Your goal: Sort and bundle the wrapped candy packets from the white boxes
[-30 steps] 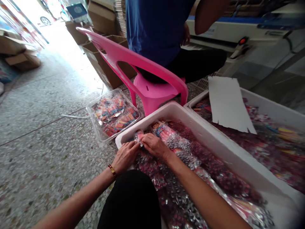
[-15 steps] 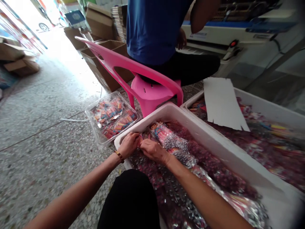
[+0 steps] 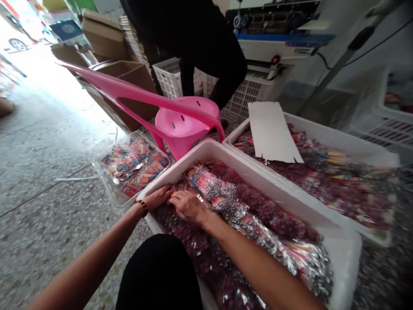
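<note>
Cellophane packets [image 3: 226, 202] fill the nearer white foam box [image 3: 274, 178], heaped in shiny layers of red, pink and silver. Their long axes run roughly from the box's near-left corner toward its far-right end, following the length of the box. One long packet near the top [image 3: 206, 183] shows a cartoon face at its upper-left end and points down to the right. Any lettering on the wrappers is too small and blurred to read.

Both of the person's hands sit at the left end of the box, pressed down on the heap and nearly touching each other. The left hand [image 3: 158, 198], with a beaded bracelet [image 3: 142, 207] on its wrist, lies fairly flat, fingers stretched toward the right hand. The right hand [image 3: 187, 206] is loosely curled, fingers bent over the packets. Whether either hand has actually pinched a packet, I cannot tell; the fingertips are buried in the wrappers.

Just left of the box, on the speckled floor, stands a clear plastic tray [image 3: 106, 189] of smaller colourful packets. A pink plastic chair [image 3: 180, 125] is just behind the box. A second foam box [image 3: 355, 148] lies to the right, with a white card sheet [image 3: 271, 131] resting on its load.
</note>
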Action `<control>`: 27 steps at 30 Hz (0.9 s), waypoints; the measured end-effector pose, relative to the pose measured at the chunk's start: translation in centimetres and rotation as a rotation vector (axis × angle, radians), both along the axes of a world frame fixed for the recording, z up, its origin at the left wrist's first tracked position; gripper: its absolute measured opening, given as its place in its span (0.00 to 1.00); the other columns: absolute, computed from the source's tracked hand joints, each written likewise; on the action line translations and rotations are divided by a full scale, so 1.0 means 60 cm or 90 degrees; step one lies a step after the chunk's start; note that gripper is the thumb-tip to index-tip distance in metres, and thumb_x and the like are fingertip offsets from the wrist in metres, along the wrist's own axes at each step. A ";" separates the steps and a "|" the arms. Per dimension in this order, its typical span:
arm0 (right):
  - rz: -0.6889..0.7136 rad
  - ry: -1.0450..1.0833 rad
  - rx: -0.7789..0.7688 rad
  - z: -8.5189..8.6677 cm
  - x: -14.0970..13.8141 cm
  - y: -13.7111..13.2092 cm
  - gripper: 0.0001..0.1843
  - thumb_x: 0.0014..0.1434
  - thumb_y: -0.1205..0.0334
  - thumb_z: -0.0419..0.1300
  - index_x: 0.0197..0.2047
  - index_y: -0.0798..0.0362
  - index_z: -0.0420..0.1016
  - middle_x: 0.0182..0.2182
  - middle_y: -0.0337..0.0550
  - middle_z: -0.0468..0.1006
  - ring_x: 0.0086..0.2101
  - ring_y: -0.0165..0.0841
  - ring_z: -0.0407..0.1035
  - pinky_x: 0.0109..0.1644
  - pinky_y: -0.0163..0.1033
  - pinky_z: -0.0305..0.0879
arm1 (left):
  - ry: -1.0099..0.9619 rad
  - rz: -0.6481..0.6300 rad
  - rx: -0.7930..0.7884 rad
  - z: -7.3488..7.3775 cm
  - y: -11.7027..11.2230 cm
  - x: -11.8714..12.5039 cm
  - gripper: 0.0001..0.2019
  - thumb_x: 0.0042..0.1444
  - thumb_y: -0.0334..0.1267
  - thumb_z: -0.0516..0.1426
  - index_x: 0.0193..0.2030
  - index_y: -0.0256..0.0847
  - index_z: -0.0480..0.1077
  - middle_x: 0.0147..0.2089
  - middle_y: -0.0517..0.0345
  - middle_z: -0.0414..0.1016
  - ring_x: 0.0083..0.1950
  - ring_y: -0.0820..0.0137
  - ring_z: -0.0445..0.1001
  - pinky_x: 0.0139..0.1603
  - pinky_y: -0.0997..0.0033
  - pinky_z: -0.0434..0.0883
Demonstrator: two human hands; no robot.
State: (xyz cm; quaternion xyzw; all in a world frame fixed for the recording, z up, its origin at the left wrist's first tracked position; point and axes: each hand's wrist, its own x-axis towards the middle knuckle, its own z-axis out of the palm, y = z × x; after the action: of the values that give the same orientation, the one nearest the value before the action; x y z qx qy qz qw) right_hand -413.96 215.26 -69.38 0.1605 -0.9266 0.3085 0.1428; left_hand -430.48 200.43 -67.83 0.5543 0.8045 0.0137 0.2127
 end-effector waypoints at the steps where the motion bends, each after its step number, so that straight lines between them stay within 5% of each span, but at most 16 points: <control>1: 0.008 -0.001 -0.001 -0.002 0.003 0.002 0.13 0.64 0.69 0.54 0.50 0.59 0.74 0.47 0.53 0.76 0.50 0.39 0.69 0.56 0.46 0.67 | 0.026 -0.026 0.010 -0.010 -0.005 -0.001 0.12 0.58 0.28 0.49 0.40 0.40 0.73 0.47 0.47 0.79 0.49 0.64 0.77 0.56 0.66 0.73; 7: 0.017 0.018 -0.061 -0.014 0.024 0.008 0.15 0.64 0.72 0.52 0.52 0.59 0.73 0.52 0.53 0.75 0.56 0.36 0.66 0.63 0.43 0.63 | 0.033 -0.038 0.001 -0.029 -0.017 -0.003 0.12 0.59 0.30 0.49 0.42 0.39 0.73 0.53 0.41 0.76 0.56 0.59 0.74 0.61 0.57 0.70; 14: -0.040 0.040 -0.095 -0.001 0.026 0.014 0.18 0.64 0.68 0.55 0.56 0.58 0.70 0.59 0.55 0.70 0.59 0.38 0.64 0.65 0.47 0.60 | -0.064 0.001 -0.056 -0.002 0.006 -0.016 0.15 0.61 0.30 0.44 0.41 0.41 0.71 0.40 0.53 0.79 0.43 0.68 0.77 0.49 0.72 0.73; 19: -0.237 0.081 -0.188 -0.024 0.057 0.088 0.16 0.64 0.70 0.53 0.52 0.56 0.74 0.53 0.53 0.75 0.55 0.38 0.67 0.64 0.49 0.61 | -0.010 -0.002 -0.047 -0.006 0.007 0.014 0.10 0.56 0.29 0.48 0.36 0.40 0.69 0.45 0.46 0.76 0.50 0.64 0.75 0.55 0.63 0.71; 22: -0.397 0.067 -0.228 -0.050 0.082 0.155 0.15 0.62 0.70 0.52 0.49 0.56 0.75 0.51 0.55 0.76 0.53 0.40 0.69 0.62 0.51 0.64 | 0.002 0.093 -0.094 0.004 0.014 0.033 0.10 0.60 0.35 0.47 0.39 0.39 0.69 0.47 0.43 0.75 0.51 0.60 0.74 0.57 0.56 0.70; 27: -0.393 -0.058 -0.208 -0.074 0.080 0.212 0.15 0.62 0.64 0.52 0.48 0.57 0.75 0.47 0.54 0.77 0.49 0.42 0.72 0.57 0.49 0.67 | -0.026 0.202 -0.162 0.032 0.044 0.047 0.14 0.64 0.41 0.45 0.41 0.41 0.71 0.41 0.50 0.78 0.44 0.65 0.78 0.50 0.68 0.71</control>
State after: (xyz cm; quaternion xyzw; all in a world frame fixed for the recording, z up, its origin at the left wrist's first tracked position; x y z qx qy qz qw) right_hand -409.17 227.98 -73.83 -0.1661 -0.8753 0.4018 0.2118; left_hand -427.66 203.08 -65.92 0.3891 0.8725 -0.0440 0.2924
